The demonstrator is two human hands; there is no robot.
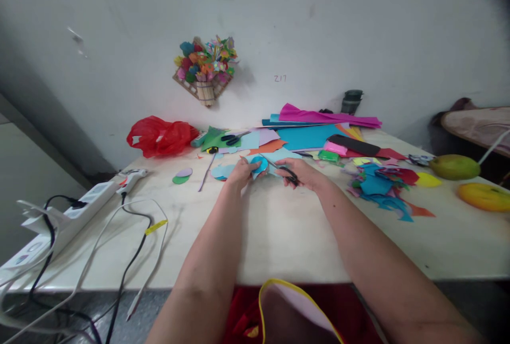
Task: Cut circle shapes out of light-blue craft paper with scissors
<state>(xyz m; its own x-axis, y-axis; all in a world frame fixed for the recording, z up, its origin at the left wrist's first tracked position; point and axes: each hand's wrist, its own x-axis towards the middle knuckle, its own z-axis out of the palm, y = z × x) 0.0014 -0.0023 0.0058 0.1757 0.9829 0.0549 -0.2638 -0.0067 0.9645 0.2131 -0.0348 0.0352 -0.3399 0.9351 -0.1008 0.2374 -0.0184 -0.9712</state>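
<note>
My left hand (241, 172) pinches a small round blue piece of paper (260, 164) above the middle of the table. In my right hand (302, 172) is a pair of black-handled scissors (290, 175), its blades pointing left at the blue piece's edge. Light blue paper (223, 172) lies just left of my left hand, and more pale blue paper shows behind both hands. Two small ovals, one green (180, 179) and one lilac (184, 172), overlap on the table farther left.
A power strip (85, 203), cables and a glue gun (133, 178) occupy the table's left side. A red plastic bag (159, 137) sits behind. Coloured sheets (311, 136) line the back; paper scraps (374, 185) and mangoes (455, 167) are at the right.
</note>
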